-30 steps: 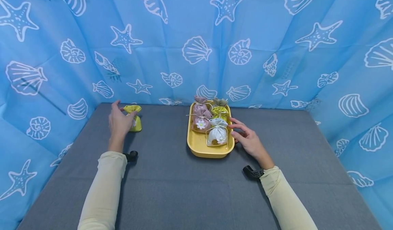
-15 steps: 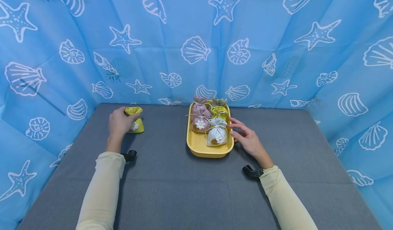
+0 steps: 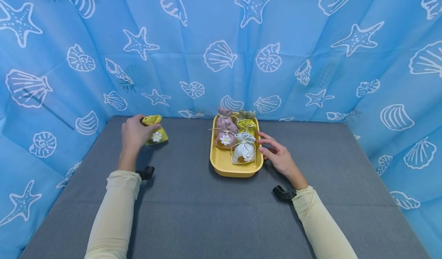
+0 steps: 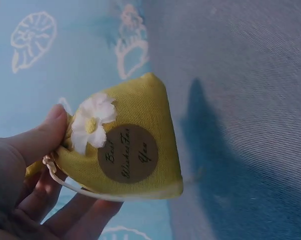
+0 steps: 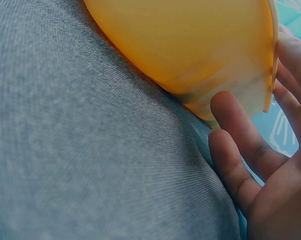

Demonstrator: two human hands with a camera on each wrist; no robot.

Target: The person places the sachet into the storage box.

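Note:
My left hand (image 3: 134,132) pinches a yellow-green drawstring pouch (image 4: 140,100) by its gathered neck, at the back left. The pouch hangs tilted just above the table, its shadow beside it. A white flower and a round brown label reading "Best Wishes For You" show on its front. At the centre back stands a yellow tray (image 3: 221,163). My right hand (image 3: 281,160) rests against the tray's right side, with loosely bent fingers (image 5: 235,120) touching or nearly touching its outer wall.
Inside the tray are two mauve pouches (image 3: 226,134), a yellow-green pouch (image 3: 247,126), a grey-green pouch (image 3: 247,115) and a white pouch (image 3: 244,149). Grey cloth (image 3: 207,213) covers the table. A blue shell-print curtain (image 3: 193,28) hangs behind and at both sides.
The left hand has closed its fingers on the yellow-green pouch's neck, lifted it slightly off the table and turned it rightward, bringing the flower into view. The right hand and tray have stayed put.

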